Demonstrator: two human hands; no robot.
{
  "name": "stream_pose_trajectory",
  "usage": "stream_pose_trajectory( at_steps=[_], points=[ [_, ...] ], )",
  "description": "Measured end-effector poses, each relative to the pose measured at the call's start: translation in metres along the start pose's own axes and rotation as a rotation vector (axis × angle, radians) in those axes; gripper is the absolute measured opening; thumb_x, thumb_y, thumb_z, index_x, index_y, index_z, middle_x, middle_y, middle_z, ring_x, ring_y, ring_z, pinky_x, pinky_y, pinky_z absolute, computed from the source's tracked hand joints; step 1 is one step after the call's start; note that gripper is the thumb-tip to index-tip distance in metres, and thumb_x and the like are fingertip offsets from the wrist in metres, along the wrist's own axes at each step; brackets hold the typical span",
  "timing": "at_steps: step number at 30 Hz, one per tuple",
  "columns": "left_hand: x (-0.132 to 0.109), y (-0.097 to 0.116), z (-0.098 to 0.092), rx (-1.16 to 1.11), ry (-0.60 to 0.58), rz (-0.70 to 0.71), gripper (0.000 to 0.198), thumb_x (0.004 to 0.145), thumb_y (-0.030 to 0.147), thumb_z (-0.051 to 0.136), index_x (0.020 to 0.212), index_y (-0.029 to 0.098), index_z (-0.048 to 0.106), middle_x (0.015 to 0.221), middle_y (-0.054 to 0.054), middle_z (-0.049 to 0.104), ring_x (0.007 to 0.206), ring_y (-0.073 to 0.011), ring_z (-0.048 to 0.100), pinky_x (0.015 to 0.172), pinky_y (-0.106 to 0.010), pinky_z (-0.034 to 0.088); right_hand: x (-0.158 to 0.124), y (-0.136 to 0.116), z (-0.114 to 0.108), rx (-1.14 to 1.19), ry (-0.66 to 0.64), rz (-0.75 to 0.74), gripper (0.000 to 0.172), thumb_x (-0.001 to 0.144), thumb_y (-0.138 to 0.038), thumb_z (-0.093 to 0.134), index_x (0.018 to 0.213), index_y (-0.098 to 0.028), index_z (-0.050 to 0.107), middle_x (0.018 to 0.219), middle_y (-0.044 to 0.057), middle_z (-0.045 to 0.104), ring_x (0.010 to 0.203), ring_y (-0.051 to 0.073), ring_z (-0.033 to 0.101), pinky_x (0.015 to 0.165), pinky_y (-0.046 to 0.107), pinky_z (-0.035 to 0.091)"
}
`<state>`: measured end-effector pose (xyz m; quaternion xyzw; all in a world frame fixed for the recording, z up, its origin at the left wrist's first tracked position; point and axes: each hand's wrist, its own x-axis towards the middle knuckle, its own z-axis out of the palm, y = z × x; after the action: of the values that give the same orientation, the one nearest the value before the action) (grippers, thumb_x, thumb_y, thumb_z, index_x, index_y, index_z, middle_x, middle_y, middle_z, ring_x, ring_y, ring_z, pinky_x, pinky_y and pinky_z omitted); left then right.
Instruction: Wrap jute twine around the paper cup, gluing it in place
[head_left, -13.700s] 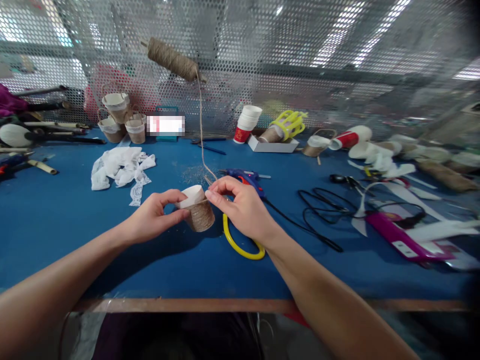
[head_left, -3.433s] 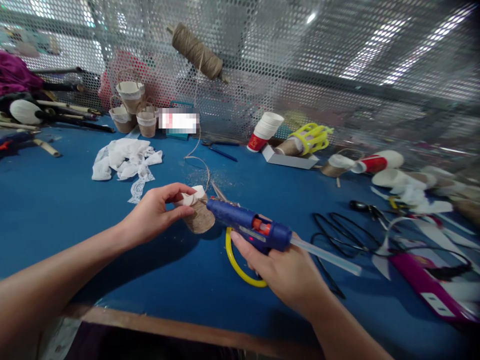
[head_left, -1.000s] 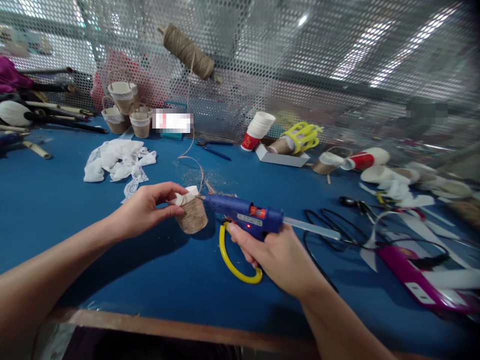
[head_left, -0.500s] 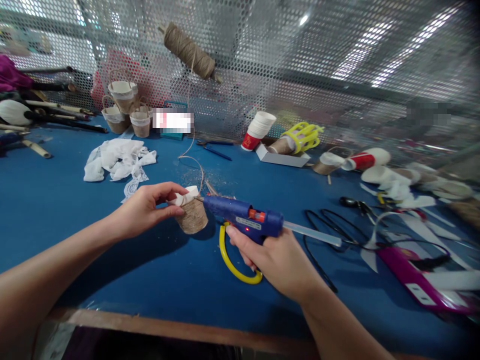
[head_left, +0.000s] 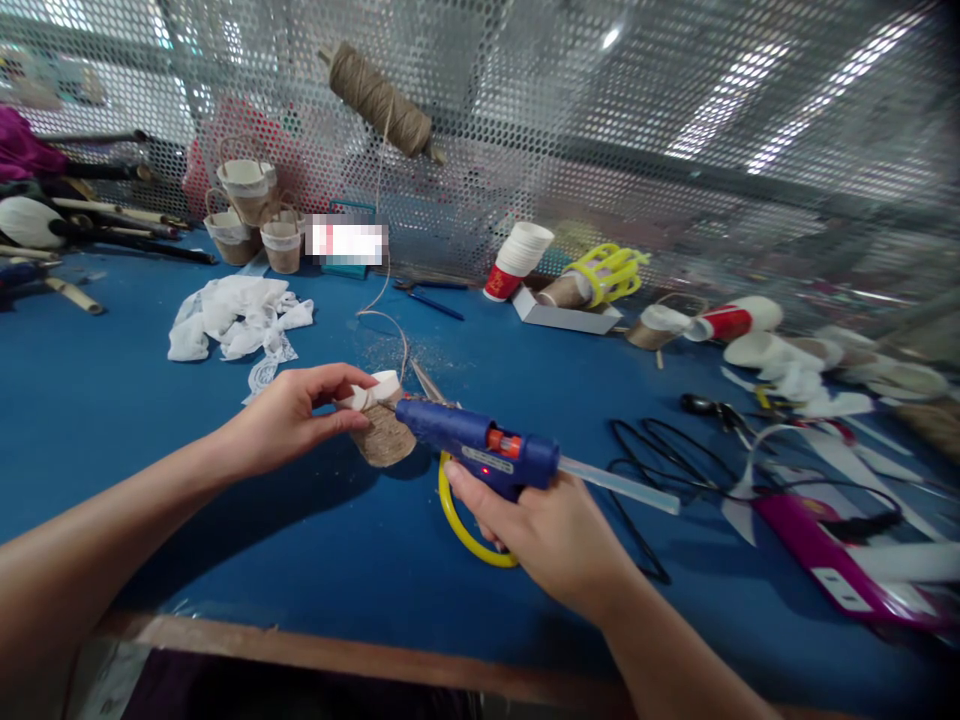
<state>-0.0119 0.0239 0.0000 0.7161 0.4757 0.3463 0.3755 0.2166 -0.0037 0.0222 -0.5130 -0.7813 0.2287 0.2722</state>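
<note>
My left hand pinches the rim of a small paper cup wrapped in brown twine, with a white band showing at its top. The cup is tilted above the blue table. In my right hand is a blue hot glue gun, its red light lit and a clear glue stick poking out of the back. The gun's nozzle is at the twine just below the white band; whether it touches I cannot tell. Yellow-handled scissors lie beneath the gun, partly hidden by it and my right hand.
A twine spool hangs on the mesh wall, its strand running down to the cup. White lace lies left, beneath finished little baskets. Stacked paper cups stand at the back. A black cord and magenta power strip lie right.
The glue gun and my right hand have shifted slightly left and down, bringing the nozzle lower on the cup's twine. My left hand and the cup stay nearly still.
</note>
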Motion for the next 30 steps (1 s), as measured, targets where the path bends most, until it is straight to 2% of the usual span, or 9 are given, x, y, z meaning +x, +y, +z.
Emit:
stream_pose_trajectory(
  at_steps=[10,23,30],
  points=[
    [0.002,-0.001,0.001,0.007,0.005,-0.006,0.037,0.073,0.035,0.059,0.104,0.013,0.057,0.089,-0.008,0.064,0.08,-0.0189,0.058,0.077,-0.034,0.047,-0.004,-0.008,0.002,0.001,0.043,-0.001,0.016,0.074,-0.032,0.055,0.064,-0.02,0.056,0.051,0.0,0.055,0.051,0.015,0.055,0.042,0.024,0.04],
    [0.0,-0.003,0.0,0.026,0.007,0.002,0.037,0.074,0.035,0.058,0.104,0.013,0.057,0.09,-0.008,0.065,0.08,-0.0182,0.058,0.075,-0.032,0.047,-0.004,-0.001,0.004,0.013,-0.02,-0.007,0.021,0.076,-0.036,0.054,0.063,-0.02,0.056,0.046,-0.003,0.053,0.044,0.012,0.051,0.043,0.023,0.042],
    [0.001,-0.001,0.0,0.032,0.006,0.008,0.035,0.074,0.034,0.059,0.103,0.014,0.057,0.09,-0.007,0.065,0.079,-0.0176,0.059,0.077,-0.033,0.048,0.001,0.004,0.004,-0.012,0.047,-0.017,0.021,0.073,-0.036,0.053,0.06,-0.02,0.056,0.046,-0.001,0.053,0.048,0.015,0.053,0.042,0.024,0.041]
  ],
)
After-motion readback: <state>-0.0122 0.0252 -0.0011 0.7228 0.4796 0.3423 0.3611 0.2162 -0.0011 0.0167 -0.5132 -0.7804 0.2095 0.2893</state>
